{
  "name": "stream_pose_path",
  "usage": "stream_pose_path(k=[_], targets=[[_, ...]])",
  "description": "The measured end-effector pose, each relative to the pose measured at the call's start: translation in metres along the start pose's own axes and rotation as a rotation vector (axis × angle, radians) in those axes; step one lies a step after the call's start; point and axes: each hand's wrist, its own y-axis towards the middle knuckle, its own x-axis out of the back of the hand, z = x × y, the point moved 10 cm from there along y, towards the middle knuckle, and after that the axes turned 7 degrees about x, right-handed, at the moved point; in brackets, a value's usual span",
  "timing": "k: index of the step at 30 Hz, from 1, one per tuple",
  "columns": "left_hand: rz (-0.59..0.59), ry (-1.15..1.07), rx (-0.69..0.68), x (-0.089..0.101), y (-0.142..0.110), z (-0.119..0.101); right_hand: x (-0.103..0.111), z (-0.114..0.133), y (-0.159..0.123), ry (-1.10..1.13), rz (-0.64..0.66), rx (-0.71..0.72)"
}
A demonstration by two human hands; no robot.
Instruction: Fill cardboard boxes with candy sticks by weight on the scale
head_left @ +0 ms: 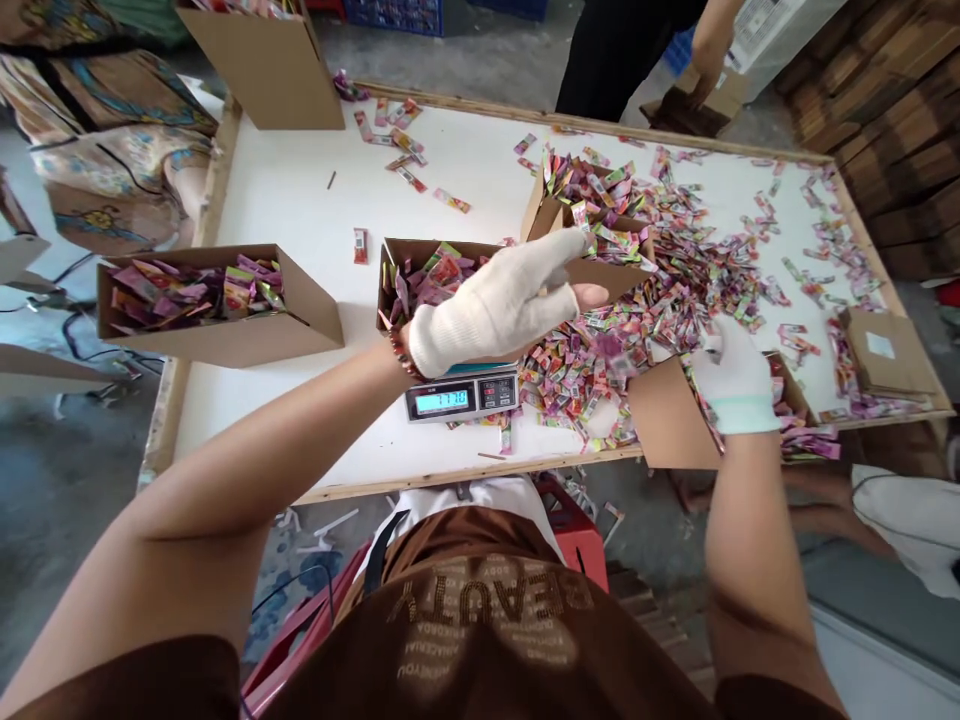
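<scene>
My left hand, in a white fingerless glove, reaches across a cardboard box of small colourful sachets. Its fingers are stretched out with the thumb apart, and nothing shows between them. The box stands on a digital scale with a lit blue display reading about 777.0. Just past my fingertips is another open box heaped with sachets. My right hand, also gloved, is at the near right box, beside its raised flap. Its fingers are blurred and partly hidden, so their grip is unclear.
Loose sachets cover much of the white table. A filled box stands at the left, another at the far left corner. Folded cardboard lies at the right. Other people stand around, one person's hand at the back.
</scene>
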Motion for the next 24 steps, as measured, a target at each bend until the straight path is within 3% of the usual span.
stream_pose_path(k=[2, 5, 7, 9, 13, 16, 20, 22, 24], targets=[[-0.017, 0.019, 0.006, 0.006, -0.006, 0.007, -0.022, -0.06, -0.019, -0.164, 0.094, -0.198], [-0.075, 0.072, 0.074, 0.023, -0.018, 0.033, -0.072, -0.141, -0.064, -0.25, 0.349, -0.457], [-0.125, 0.11, 0.146, 0.033, -0.023, 0.053, -0.102, -0.17, -0.084, -0.277, 0.455, -0.494], [-0.168, 0.156, 0.215, 0.04, -0.025, 0.068, -0.119, -0.186, -0.088, -0.343, 0.47, -0.458], [-0.145, 0.231, 0.255, 0.036, -0.018, 0.079, -0.137, -0.2, -0.08, -0.417, 0.542, -0.412], [0.066, 0.384, 0.311, 0.003, -0.014, 0.093, -0.136, -0.201, -0.075, -0.416, 0.561, -0.389], [0.457, 0.68, 0.481, -0.054, -0.04, 0.139, -0.104, -0.183, -0.08, -0.45, 0.487, -0.367], [0.516, 0.734, 0.489, -0.066, -0.057, 0.151, -0.077, -0.162, -0.086, -0.461, 0.447, -0.355], [0.519, 0.745, 0.511, -0.063, -0.078, 0.157, -0.046, -0.127, -0.089, -0.476, 0.381, -0.3]])
